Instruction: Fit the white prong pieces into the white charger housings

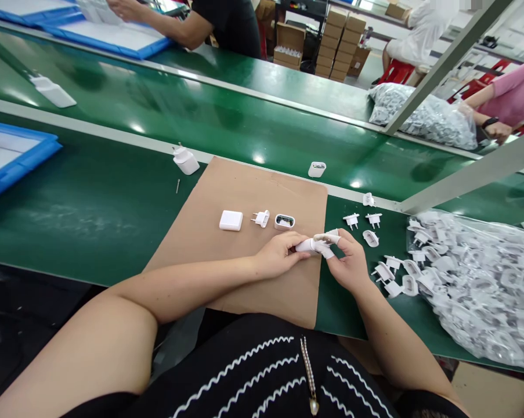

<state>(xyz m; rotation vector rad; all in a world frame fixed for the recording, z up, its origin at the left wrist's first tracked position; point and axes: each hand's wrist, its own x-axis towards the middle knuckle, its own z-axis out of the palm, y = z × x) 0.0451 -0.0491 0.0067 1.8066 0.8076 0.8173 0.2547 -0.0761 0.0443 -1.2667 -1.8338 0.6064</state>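
My left hand is closed around a white charger housing over the right edge of the brown cardboard. Against the other end of that housing, my right hand, with white covers on its fingertips, pinches a white piece mostly hidden by the fingers. On the cardboard behind my hands lie a closed white housing, a plug head with two pins and an open housing with parts inside. To the right, several loose plug heads are scattered on the green table.
A big plastic bag of plug heads fills the right side. Behind the cardboard are an assembled charger and another open housing on the green belt. A slanted metal post rises at right. Other people sit across the line.
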